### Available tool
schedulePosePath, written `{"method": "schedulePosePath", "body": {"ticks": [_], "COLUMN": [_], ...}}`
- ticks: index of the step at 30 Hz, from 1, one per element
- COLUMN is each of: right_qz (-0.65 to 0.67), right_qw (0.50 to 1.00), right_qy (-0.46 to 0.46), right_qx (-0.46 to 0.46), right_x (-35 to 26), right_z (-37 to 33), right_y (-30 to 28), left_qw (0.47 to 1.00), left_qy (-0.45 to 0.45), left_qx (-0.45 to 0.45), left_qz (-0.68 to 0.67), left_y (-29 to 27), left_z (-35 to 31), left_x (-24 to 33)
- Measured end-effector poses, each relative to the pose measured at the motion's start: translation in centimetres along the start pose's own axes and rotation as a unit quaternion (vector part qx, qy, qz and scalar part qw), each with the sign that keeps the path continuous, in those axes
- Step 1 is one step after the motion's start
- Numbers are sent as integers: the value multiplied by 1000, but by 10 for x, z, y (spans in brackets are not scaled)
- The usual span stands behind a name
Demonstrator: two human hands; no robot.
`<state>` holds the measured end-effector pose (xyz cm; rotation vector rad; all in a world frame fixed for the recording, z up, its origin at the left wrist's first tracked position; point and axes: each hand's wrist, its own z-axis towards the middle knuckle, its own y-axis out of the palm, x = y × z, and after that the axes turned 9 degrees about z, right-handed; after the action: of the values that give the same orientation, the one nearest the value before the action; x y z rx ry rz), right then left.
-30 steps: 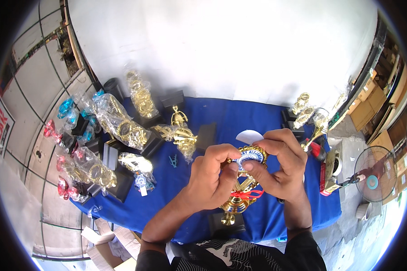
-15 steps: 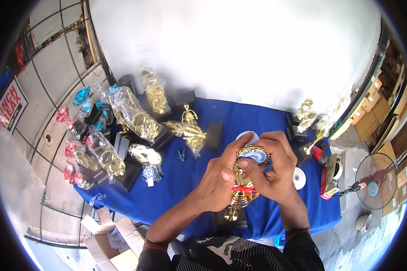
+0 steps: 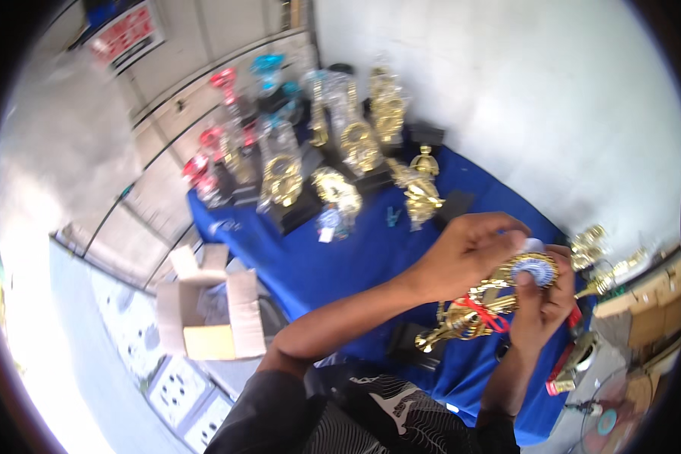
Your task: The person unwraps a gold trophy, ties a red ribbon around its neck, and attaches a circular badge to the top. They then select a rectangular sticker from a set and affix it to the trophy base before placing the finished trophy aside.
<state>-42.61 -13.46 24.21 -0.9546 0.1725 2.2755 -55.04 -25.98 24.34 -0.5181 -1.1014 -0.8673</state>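
One gold trophy (image 3: 501, 304) tilts between right-hand fingers (image 3: 530, 296).

A smooth white wall (image 3: 507, 98) stands behind a table covered with a deep-blue cloth (image 3: 340, 265). To the left, a pale panelled wall with a dark metal grid (image 3: 174, 132) carries a white rectangular sign with red lettering (image 3: 129, 34). The pale grey floor (image 3: 113, 363) is visible at lower left, beside intense white light. A round wire-caged fan (image 3: 605, 420) occupies the lower right.
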Motion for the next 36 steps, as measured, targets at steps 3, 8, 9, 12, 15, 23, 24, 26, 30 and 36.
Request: {"method": "schedulePosePath", "body": {"ticks": [3, 8, 9, 12, 15, 23, 24, 26, 30, 36], "right_qz": [72, 87, 89, 112, 128, 104, 86, 50, 92, 12], "right_qw": [997, 996, 995, 988, 990, 994, 996, 996, 989, 987], "right_qy": [11, 20, 34, 99, 59, -15, -20, -74, -7, 0], "right_qx": [22, 17, 21, 33, 17, 1, -1, -8, 112, 161], "right_x": [9, 13, 12, 10, 8, -7, -5, 3, 23, 70], "right_z": [-3, -5, -5, -3, -3, -6, -4, 1, 23, 59], "right_y": [6, 12, 13, 16, 24, 44, 44, 41, 18, 2], "left_qw": [997, 970, 973, 985, 985, 958, 951, 938, 885, 614], "left_qy": [57, 140, 119, 47, 33, 210, 213, 212, 98, -209], "left_qx": [33, 122, 134, 159, 168, 173, 192, 230, 413, 631], "left_qz": [33, 155, 145, 37, -26, 97, 119, 147, 194, 425], "left_y": [-3, -17, -23, -39, -39, -21, -23, -28, -87, -232], "left_z": [-19, -48, -55, -73, -81, -71, -73, -80, -126, -330], "left_x": [3, 11, 12, 8, 2, 4, 3, -5, -43, -127]}}
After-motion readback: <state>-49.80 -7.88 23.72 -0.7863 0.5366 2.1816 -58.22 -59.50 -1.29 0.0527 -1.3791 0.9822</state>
